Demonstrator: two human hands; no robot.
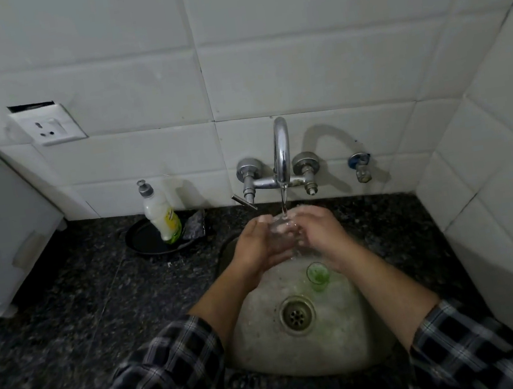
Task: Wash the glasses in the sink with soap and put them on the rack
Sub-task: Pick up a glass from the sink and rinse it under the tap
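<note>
both my hands wrapped round a clear glass [281, 228] under the tap [282, 154], water running straight onto it. left hand [257, 243] cups it from the side, right hand [318, 230] closed over the other side, fingers curled on it. 2nd glass, the green glass [318, 276], stands upright in the sink [335, 344] just past the drain [297, 316].

risk imo: wet smooth glass, maybe soapy, so it could slip out & drop right on the green one below, both thin & breakable. steel basin is hard, dull & stained. soap bottle [161, 216], soft plastic, leans in a black dish [143, 241] on speckled granite counter [66, 303]. no rack in view.
</note>
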